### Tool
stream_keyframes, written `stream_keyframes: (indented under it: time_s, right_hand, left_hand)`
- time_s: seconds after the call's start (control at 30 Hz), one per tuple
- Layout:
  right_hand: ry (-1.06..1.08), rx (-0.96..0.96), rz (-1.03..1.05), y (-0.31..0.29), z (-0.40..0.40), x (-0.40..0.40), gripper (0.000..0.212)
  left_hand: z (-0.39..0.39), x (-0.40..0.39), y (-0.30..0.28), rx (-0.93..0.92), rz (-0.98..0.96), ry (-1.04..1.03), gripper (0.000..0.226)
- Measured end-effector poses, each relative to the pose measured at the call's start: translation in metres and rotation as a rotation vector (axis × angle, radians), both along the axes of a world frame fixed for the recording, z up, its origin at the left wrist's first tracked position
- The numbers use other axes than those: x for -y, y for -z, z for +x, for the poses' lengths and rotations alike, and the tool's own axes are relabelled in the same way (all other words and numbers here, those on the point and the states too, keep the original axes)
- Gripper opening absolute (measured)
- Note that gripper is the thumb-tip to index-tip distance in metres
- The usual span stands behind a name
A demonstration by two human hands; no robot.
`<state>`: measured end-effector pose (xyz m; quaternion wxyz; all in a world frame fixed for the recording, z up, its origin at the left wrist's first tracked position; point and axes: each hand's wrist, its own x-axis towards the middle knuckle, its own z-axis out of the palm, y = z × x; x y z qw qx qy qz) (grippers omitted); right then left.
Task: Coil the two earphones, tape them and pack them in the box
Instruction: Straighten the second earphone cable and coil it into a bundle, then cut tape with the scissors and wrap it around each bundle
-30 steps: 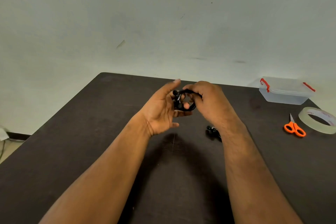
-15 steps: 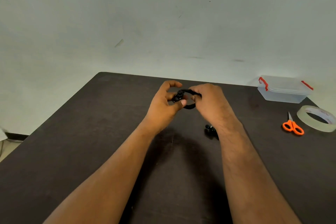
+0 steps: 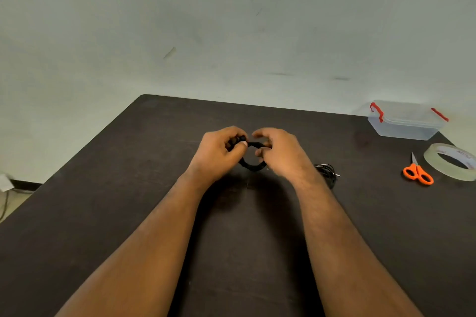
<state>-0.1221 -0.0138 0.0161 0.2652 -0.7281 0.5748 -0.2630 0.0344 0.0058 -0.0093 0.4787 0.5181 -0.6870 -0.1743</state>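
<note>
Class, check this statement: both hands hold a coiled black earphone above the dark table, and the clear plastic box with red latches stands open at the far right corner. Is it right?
One detail is wrong. The head view shows the clear plastic box with red latches shut, lid on. The rest holds: left hand and right hand hold the coiled black earphone above the dark table.

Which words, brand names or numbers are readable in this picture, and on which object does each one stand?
No text can be read.
Tape roll: faint reddish marks on its inner core, too blurred to read.
Clear box, orange scissors, coiled earphone held by both hands, second earphone: no visible print.
</note>
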Motion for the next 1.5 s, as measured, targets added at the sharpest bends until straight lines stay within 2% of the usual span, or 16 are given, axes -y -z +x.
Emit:
stream_keyframes:
  time_s: [0.07,0.17,0.3,0.37,0.5,0.73,1.1,1.33,1.5]
  right_hand:
    - [-0.026,-0.100,-0.081,0.013,0.011,0.000,0.032]
    - [-0.055,-0.299,-0.166,0.029,0.019,-0.002,0.031]
    - [-0.046,-0.463,-0.203,0.037,0.018,-0.003,0.032]
    - [-0.035,-0.440,-0.194,0.038,0.017,-0.003,0.033]
    - [-0.018,-0.364,-0.186,0.038,0.017,-0.003,0.030]
    - [0.012,-0.198,-0.163,0.040,0.016,0.000,0.032]
    - [0.035,-0.203,-0.197,0.044,0.017,0.005,0.038]
    - [0.088,-0.187,-0.420,0.040,0.013,0.000,0.030]
    - [0.104,-0.265,-0.546,0.010,-0.040,-0.014,0.026]
  left_hand:
    - [0.009,0.002,0.000,0.034,0.112,-0.041,0.012]
    - [0.020,0.010,0.004,0.230,0.290,-0.115,0.013]
    - [0.017,0.017,0.011,0.438,0.332,-0.106,0.023]
    - [0.014,0.017,0.013,0.482,0.316,-0.129,0.030]
    - [0.013,0.016,0.017,0.400,0.256,-0.113,0.038]
    - [0.012,0.017,0.016,0.345,0.238,-0.088,0.032]
    - [0.014,0.021,0.020,0.187,0.197,-0.129,0.031]
    - [-0.010,0.011,0.004,0.331,0.055,-0.299,0.028]
    - [-0.054,0.003,-0.015,0.424,-0.034,-0.251,0.029]
